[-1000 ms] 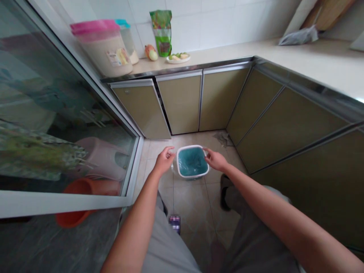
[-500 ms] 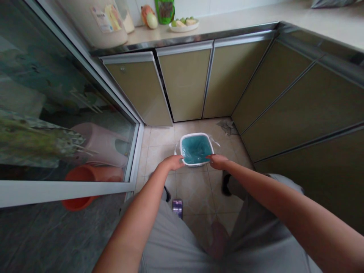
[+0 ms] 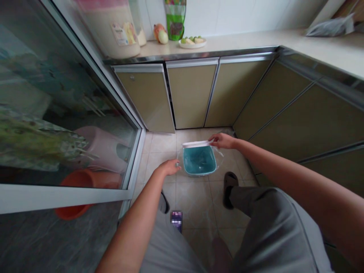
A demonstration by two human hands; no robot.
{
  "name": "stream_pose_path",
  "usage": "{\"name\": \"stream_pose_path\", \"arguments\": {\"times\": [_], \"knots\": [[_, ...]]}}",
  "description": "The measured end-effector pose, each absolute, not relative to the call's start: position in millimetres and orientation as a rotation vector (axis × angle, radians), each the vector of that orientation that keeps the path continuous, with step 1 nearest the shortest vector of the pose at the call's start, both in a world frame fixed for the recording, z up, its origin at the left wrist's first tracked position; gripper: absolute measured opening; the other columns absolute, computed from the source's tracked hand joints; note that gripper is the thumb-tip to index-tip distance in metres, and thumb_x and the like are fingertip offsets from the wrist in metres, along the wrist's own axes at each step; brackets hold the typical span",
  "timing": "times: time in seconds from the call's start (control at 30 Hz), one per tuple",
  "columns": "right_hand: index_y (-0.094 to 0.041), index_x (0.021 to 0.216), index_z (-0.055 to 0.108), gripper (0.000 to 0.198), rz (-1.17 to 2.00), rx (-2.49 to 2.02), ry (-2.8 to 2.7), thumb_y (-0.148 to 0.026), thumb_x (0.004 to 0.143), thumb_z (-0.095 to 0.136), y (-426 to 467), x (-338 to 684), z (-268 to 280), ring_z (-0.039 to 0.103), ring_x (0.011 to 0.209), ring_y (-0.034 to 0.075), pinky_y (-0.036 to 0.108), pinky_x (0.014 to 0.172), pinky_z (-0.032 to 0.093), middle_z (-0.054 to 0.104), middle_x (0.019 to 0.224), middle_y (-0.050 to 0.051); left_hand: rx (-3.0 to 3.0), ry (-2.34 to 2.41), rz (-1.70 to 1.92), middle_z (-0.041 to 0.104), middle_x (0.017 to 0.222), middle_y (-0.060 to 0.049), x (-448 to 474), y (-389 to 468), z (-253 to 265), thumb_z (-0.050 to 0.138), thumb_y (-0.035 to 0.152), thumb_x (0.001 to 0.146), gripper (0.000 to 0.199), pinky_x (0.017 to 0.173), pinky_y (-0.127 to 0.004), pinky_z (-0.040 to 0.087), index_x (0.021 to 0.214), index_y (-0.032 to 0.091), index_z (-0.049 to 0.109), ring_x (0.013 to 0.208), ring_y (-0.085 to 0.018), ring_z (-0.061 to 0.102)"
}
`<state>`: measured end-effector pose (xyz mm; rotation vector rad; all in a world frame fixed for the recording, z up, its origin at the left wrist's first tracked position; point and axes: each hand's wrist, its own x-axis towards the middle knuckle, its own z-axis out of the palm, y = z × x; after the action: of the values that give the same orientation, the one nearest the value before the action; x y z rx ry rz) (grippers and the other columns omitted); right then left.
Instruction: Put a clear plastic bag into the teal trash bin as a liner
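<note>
A blue-green trash can (image 3: 199, 161) with a clear plastic liner stands on the tiled floor in front of me. Its white rim ring (image 3: 196, 144) is tilted up off the near side and shows nearly edge-on along the far side. The fingers of my right hand (image 3: 223, 141) grip the right end of that ring. Just left of the can, my left hand (image 3: 170, 167) hangs with fingers and thumb apart, beside the liner's loose edge (image 3: 179, 153). Clear plastic also sticks out past the can's right side.
Cabinets (image 3: 192, 94) close off the far and right sides. A glass sliding door (image 3: 93, 94) stands at the left. On the counter (image 3: 241, 40) are a plate of cut food (image 3: 192, 42) and a green bag (image 3: 175, 22). A small purple, pixelated item (image 3: 176, 221) lies near my feet.
The white ring has come up from around the can's mouth. My right hand has moved to the far side with it. My left hand has let go and moved slightly away.
</note>
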<state>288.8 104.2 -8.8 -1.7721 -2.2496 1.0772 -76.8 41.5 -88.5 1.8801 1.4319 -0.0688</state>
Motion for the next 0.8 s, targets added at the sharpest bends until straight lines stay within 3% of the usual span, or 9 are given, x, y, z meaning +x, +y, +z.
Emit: {"name": "stream_pose_path", "arguments": {"times": [0.1,0.2,0.27,0.33,0.43,0.53,0.8], "knots": [[-0.014,0.119,0.074,0.036,0.936,-1.833,-2.061,-0.037,0.094,0.063,138,285,0,0.071,0.071,0.018,0.027,0.072,0.056,0.077,0.092,0.009,1.864,1.440,-0.093,0.078,0.102,-0.010,-75,44,-93,0.070,0.041,0.086,0.053,0.082,-0.033,0.050,0.133,0.019,0.067,0.090,-0.026,0.071],[-0.013,0.129,0.070,0.042,0.664,-1.891,-1.925,-0.030,0.093,0.060,161,279,-8,0.072,0.103,0.027,0.036,0.096,0.055,0.074,0.119,0.015,1.839,1.432,-0.049,0.078,0.097,-0.009,-75,46,-98,0.072,0.041,0.084,0.051,0.080,-0.032,0.049,0.130,0.019,0.069,0.086,-0.026,0.071],[-0.011,0.146,0.059,0.059,0.493,-1.878,-1.881,-0.026,0.089,0.061,170,277,-19,0.060,0.130,0.032,0.042,0.112,0.046,0.063,0.141,0.018,1.807,1.431,-0.011,0.078,0.091,-0.007,-76,49,-103,0.074,0.041,0.082,0.049,0.079,-0.031,0.049,0.126,0.019,0.071,0.083,-0.024,0.070],[-0.012,0.159,0.043,0.077,0.427,-1.843,-1.877,-0.024,0.085,0.063,174,275,-31,0.046,0.144,0.034,0.046,0.119,0.040,0.049,0.155,0.020,1.769,1.433,0.020,0.077,0.089,-0.006,-77,51,-109,0.075,0.040,0.080,0.047,0.077,-0.029,0.049,0.123,0.020,0.072,0.082,-0.023,0.069],[-0.015,0.166,0.029,0.090,0.467,-1.821,-1.916,-0.024,0.083,0.064,172,274,-46,0.038,0.150,0.035,0.049,0.120,0.039,0.036,0.163,0.020,1.712,1.436,0.036,0.077,0.089,-0.006,-78,56,-117,0.077,0.039,0.076,0.047,0.076,-0.029,0.049,0.120,0.020,0.074,0.081,-0.022,0.068],[-0.017,0.168,0.020,0.096,0.492,-1.810,-1.944,-0.025,0.083,0.063,169,276,-53,0.038,0.150,0.035,0.048,0.119,0.039,0.033,0.165,0.019,1.651,1.454,0.034,0.077,0.088,-0.005,-78,62,-123,0.078,0.038,0.074,0.047,0.076,-0.028,0.049,0.117,0.021,0.075,0.080,-0.022,0.068],[-0.022,0.168,0.020,0.097,0.490,-1.744,-1.930,-0.024,0.081,0.063,167,287,-59,0.037,0.150,0.034,0.049,0.120,0.039,0.036,0.164,0.015,1.506,1.537,0.141,0.074,0.075,-0.003,-76,73,-150,0.078,0.033,0.073,0.036,0.074,-0.028,0.050,0.106,0.017,0.077,0.075,-0.021,0.068]]}}
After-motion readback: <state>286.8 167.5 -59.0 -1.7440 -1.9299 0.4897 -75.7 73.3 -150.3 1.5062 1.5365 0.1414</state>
